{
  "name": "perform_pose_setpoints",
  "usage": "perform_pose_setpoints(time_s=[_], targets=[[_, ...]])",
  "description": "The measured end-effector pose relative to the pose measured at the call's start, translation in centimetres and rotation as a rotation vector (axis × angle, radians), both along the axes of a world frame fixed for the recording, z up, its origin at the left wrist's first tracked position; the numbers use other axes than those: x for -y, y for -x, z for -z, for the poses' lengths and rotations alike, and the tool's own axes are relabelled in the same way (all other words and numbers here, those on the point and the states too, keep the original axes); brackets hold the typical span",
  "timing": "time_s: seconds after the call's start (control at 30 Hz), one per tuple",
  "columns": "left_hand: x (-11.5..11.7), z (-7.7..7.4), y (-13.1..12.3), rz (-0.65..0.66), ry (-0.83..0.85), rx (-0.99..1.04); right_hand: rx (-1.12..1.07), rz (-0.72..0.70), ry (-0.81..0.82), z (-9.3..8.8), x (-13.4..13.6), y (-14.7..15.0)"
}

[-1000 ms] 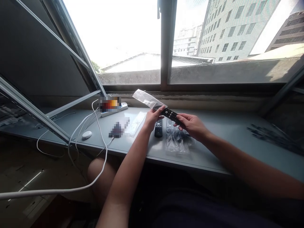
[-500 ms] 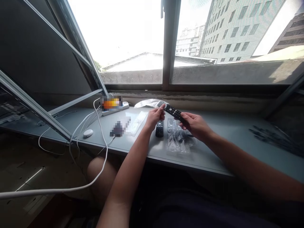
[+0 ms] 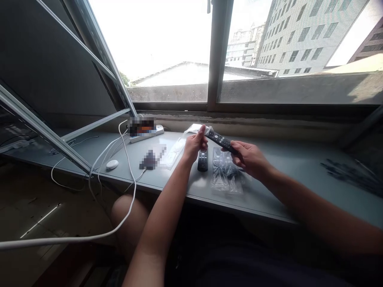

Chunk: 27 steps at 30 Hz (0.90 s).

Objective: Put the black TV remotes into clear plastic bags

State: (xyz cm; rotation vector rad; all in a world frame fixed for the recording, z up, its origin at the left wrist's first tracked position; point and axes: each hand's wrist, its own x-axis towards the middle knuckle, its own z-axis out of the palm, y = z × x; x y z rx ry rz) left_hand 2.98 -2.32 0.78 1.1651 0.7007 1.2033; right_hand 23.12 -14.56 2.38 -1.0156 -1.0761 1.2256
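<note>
A black remote control (image 3: pixel 221 140) is held up above the desk, its button side showing, tilted down to the right. My right hand (image 3: pixel 247 156) is closed round its lower right end. At its upper left end, my left hand (image 3: pixel 195 145) pinches clear plastic, apparently a thin bag (image 3: pixel 209 130) around that end; the fingers partly hide it. Below my hands, a second black remote control (image 3: pixel 202 161) lies on the desk. To its right are remotes in clear plastic bags (image 3: pixel 223 173), partly under my right hand.
On the grey desk (image 3: pixel 278 199), a flat clear packet (image 3: pixel 175 155) and a round white object (image 3: pixel 112 164) lie to the left. A power strip (image 3: pixel 146 133) stands behind, with a white cable (image 3: pixel 131 199) looping forward. Several dark thin items (image 3: pixel 350 175) lie at right.
The view has shifted slightly. The white plastic behind my left hand spreads less far to the left now, and my left thumb points up more. My right hand still holds the remote control.
</note>
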Motion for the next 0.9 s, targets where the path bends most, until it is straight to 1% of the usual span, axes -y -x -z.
perform_pose_setpoints(time_s=[0.07,0.13,0.33,0.4,0.47,0.53,0.57,0.7,0.77,0.83,0.9], targets=[[0.0,-0.1,0.1,-0.002,0.001,0.013,0.001,-0.003,-0.001,0.0,-0.1,0.0],[0.2,-0.2,0.0,0.036,0.007,-0.004,-0.005,0.005,0.0,0.2,-0.2,0.0],[1.5,-0.5,-0.2,0.3,0.021,-0.192,-0.002,0.022,0.018,0.6,-0.4,0.0],[1.8,-0.5,-0.1,0.369,0.009,-0.23,0.003,0.02,0.006,0.7,-0.4,0.1],[1.9,-0.6,0.1,0.405,0.001,-0.246,-0.001,0.022,-0.004,0.7,-0.4,0.2],[1.7,-0.6,0.2,0.373,0.003,-0.24,-0.016,0.032,-0.014,0.7,-0.4,0.3],[1.6,-0.6,0.2,0.33,0.001,-0.227,-0.024,0.041,-0.02,0.7,-0.4,0.3],[0.6,-0.6,0.3,0.084,-0.049,-0.135,-0.033,0.095,-0.017,0.6,-0.4,0.3],[0.3,-0.5,0.3,-0.003,-0.091,-0.102,-0.029,0.115,-0.003,0.6,-0.4,0.4],[0.1,-0.4,0.2,-0.029,-0.122,-0.091,-0.022,0.12,0.004,0.6,-0.3,0.4],[0.2,-0.3,0.1,0.001,-0.128,-0.097,-0.018,0.121,0.003,0.5,-0.3,0.4]])
